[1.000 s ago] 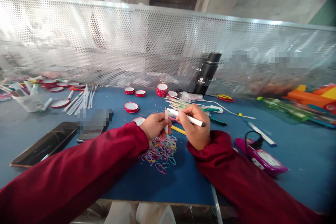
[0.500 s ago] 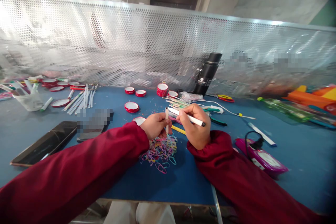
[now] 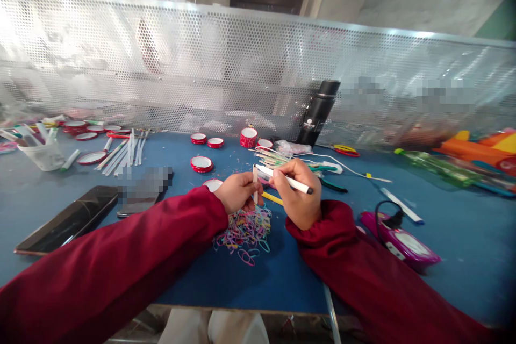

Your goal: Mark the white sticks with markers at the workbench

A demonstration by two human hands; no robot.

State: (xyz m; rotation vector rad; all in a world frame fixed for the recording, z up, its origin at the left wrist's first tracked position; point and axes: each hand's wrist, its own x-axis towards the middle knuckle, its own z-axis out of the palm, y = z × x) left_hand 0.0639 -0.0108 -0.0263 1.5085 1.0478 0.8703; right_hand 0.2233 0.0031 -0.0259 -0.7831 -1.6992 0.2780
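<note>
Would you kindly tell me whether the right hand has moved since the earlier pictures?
No: judged against the black flask, the right hand shows no visible shift in any direction.

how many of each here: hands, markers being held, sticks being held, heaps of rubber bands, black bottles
Left hand and right hand: 2
Held white marker: 1
Held pale stick: 1
Rubber band heap: 1
Black bottle: 1
Total: 6
</note>
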